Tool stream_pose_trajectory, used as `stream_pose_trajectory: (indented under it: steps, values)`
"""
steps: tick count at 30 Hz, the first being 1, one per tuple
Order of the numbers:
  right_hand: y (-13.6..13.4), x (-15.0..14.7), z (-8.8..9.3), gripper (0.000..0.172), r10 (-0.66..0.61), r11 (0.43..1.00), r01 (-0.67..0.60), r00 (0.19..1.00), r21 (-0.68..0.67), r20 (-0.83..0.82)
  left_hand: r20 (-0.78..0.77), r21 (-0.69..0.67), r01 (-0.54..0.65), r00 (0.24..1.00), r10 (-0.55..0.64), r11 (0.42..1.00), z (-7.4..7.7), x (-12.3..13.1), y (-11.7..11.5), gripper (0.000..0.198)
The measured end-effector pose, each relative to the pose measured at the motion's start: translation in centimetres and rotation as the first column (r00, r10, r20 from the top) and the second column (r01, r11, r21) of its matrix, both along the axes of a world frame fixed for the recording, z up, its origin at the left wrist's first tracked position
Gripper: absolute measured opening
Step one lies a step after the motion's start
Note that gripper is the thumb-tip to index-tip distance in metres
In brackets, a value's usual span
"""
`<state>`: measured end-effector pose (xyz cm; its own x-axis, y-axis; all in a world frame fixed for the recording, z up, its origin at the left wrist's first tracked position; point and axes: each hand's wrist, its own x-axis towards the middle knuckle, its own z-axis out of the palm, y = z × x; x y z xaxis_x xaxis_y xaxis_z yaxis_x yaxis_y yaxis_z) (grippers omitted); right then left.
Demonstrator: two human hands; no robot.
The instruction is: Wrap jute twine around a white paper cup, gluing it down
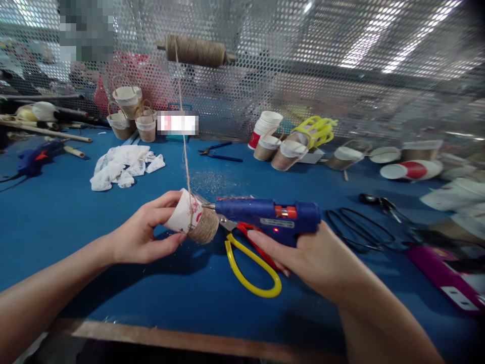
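Note:
My left hand (151, 227) grips a small paper cup (182, 215) by its open end, tilted over the table. Twine is wound around the cup's lower part, and a strand of twine (185, 156) runs from it up to a twine spool (197, 52). In my right hand (303, 253) is a blue glue gun (261, 211) with a small red light showing. Its nozzle points left at the cup, at or very near the edge of the winding. Under the gun lie scissors (253, 288) with one yellow and one red handle.
White cloth scraps (125, 164), pliers (222, 151) and another glue gun (38, 157) lie on the blue table (151, 298). Twine-covered baskets (147, 126) stand at the back left. Stacked cups (267, 124), black cable (356, 230) and a purple power strip (441, 280) are to the right.

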<state>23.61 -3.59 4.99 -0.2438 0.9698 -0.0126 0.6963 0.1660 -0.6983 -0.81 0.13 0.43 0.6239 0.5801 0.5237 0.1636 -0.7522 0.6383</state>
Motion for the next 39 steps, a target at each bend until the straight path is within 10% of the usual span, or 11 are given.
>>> stream_pose_trajectory:
  steps: [39]
  values:
    - [-1.0,-0.9,-1.2,0.016,-0.016,1.0,0.015,0.999,-0.02,-0.044,0.028,-0.104,-0.007,1.0,0.01,0.995,-0.4,0.0,0.5,0.016]
